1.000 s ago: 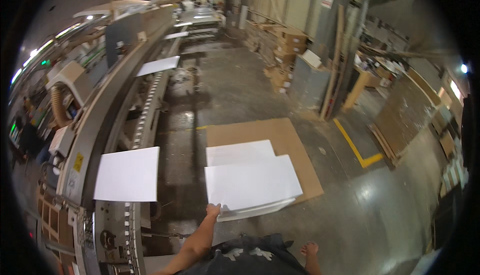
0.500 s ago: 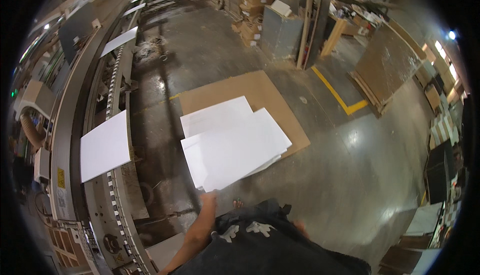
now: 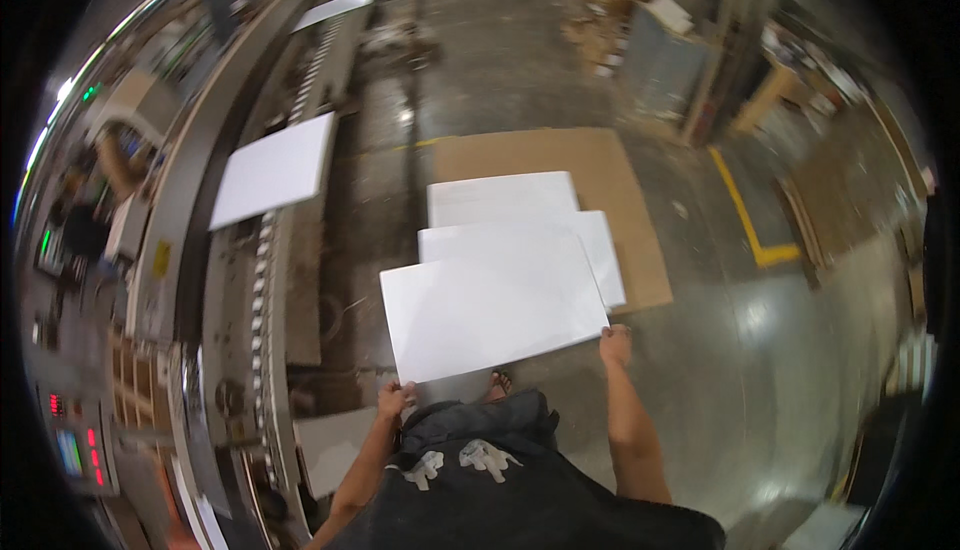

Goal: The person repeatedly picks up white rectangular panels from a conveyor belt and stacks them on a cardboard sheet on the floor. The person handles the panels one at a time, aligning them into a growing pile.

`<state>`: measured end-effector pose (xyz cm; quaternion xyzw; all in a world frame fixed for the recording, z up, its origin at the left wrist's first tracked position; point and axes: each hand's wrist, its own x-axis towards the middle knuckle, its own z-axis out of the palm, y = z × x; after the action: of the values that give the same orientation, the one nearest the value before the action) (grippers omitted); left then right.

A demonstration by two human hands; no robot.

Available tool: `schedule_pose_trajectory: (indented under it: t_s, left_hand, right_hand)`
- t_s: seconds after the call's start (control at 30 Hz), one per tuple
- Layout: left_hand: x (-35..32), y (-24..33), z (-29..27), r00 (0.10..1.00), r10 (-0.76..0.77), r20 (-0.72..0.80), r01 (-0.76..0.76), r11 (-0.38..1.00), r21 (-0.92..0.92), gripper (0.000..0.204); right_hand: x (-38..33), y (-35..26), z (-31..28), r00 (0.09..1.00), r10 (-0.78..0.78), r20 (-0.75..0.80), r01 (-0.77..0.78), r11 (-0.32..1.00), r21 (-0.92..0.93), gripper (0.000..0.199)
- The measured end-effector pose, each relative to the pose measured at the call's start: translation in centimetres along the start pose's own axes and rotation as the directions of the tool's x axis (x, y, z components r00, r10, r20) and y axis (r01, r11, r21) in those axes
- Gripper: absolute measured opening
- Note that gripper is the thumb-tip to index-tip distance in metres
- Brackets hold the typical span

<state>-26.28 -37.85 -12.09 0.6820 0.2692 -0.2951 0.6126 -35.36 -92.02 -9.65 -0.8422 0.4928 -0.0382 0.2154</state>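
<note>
A rectangular white panel spans the space in front of me, gripped at its two near corners. My left hand is closed on the near left corner, and my right hand is closed on the near right one. Beyond and partly under it lie other white panels, overlapping each other. Beneath those, a brown board rests on the floor. The held panel hides much of the stack.
At my left runs a long machine with a toothed conveyor track. Another white panel lies across it. A control panel with red lights stands at the lower left. Cardboard boxes and a grey cabinet stand farther off.
My right hand has come up and taken hold of the near right corner. The top panel has slid toward me off the stack. My view has turned, and the panel on the machine has moved farther away.
</note>
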Motion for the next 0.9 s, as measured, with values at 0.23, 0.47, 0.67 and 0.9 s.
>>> schedule_pose_trajectory:
  t_s: [0.23,0.47,0.67,0.9]
  left_hand:
    - [-13.4,5.1,-10.3,0.920,0.159,-0.358,-0.278,0.909,-0.311,0.017]
    - [-22.5,3.6,-18.4,0.730,0.177,-0.660,-0.437,0.864,-0.252,0.023]
    - [-26.8,-3.5,-26.7,0.560,0.036,-0.827,-0.557,0.756,-0.344,0.036]
    - [-27.5,-10.9,-34.6,0.362,-0.119,-0.925,-0.493,0.818,-0.298,0.045]
  right_hand:
    - [-1.0,-4.4,10.3,0.853,-0.020,0.522,-0.121,0.964,0.236,0.059]
    - [-16.8,-10.1,17.5,0.729,-0.181,0.660,-0.434,0.624,0.650,0.058]
    - [-25.8,-17.0,14.7,0.691,-0.258,0.675,-0.267,0.777,0.570,0.053]
    - [-38.6,-23.3,9.8,0.618,-0.353,0.703,-0.215,0.784,0.582,0.051]
